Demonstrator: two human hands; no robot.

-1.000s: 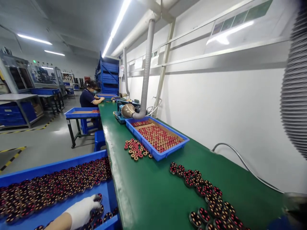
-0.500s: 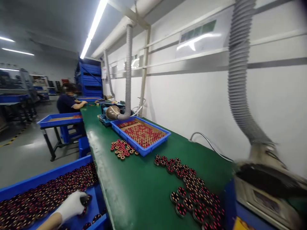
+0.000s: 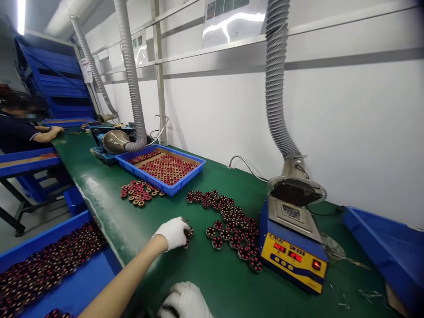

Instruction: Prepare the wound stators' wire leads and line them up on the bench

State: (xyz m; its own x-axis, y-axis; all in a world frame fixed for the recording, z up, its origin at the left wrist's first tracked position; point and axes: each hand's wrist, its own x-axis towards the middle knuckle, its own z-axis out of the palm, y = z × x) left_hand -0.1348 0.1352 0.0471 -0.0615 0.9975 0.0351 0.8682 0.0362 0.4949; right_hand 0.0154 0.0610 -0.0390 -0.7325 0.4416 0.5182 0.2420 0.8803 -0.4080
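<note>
My left hand (image 3: 172,234), in a white glove, reaches over the green bench with its fingers closed on small round motor stators (image 3: 188,234), dark rings with red and tan segments. The glove hides part of them, and I cannot tell whether they touch the bench. At the bottom edge, my right hand (image 3: 186,302), also white-gloved, is curled; a dark patch shows by its fingers, and what it holds, if anything, is unclear. Right of my left hand, a loose group of similar stators (image 3: 234,242) lies beside a blue and yellow heating unit (image 3: 291,260) with red digits.
A blue bin (image 3: 82,276) of dark stators stands at lower left. Farther along, a blue tray (image 3: 174,190) holds red and tan rings, with a loose pile (image 3: 141,193) beside it. A duct hose (image 3: 277,88) hangs above the heater; another blue bin (image 3: 380,247) is right. A co-worker (image 3: 20,128) sits far left.
My left hand has moved from the blue bin up and right over the bench, carrying stators. The view has turned right, and my right hand has come into sight.
</note>
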